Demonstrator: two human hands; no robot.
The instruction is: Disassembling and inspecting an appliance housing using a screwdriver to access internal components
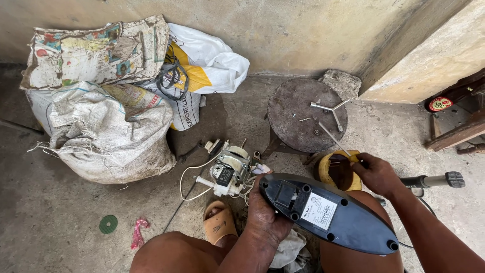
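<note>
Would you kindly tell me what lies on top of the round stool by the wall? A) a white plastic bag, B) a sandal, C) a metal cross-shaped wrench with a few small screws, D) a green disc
C: a metal cross-shaped wrench lies on the round stool with a few small screws beside it, while the green disc and the sandal are down on the floor.

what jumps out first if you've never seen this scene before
The dark oval appliance base lies underside up across the person's knees at lower right, with the left hand gripping its near end. The right hand reaches to a yellow container just past it. On the floor at centre sits a small electric motor trailing wires, with bulging woven sacks to the left.
</note>
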